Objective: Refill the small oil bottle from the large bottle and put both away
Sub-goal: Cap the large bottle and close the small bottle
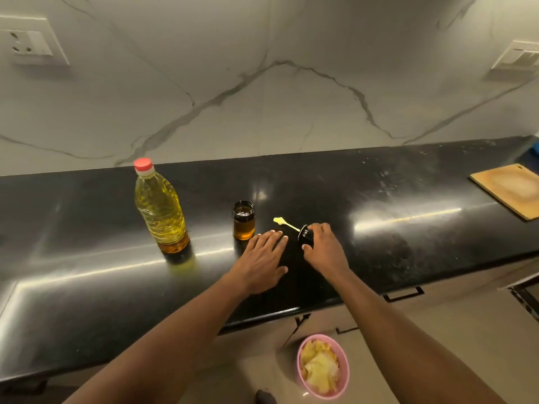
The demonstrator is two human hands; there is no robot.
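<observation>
Small bottle open, pour not yet begun.
The right hand (323, 246) curls its fingers round the black lid (304, 234), which lies on its side on the counter (408, 199). The left hand (262, 258) lies flat, fingers straight, holding nothing, just beside the small bottle (243, 221). That bottle stands uncapped and partly filled; the big bottle (159, 208) stands well to its left, red cap (143, 164) on. Next, I judge: let go of the lid, unscrew that cap, pour steadily into the small mouth.

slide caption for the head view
Right hand grips the brush cap beside the open small bottle; left hand open, large bottle stands capped.
</observation>
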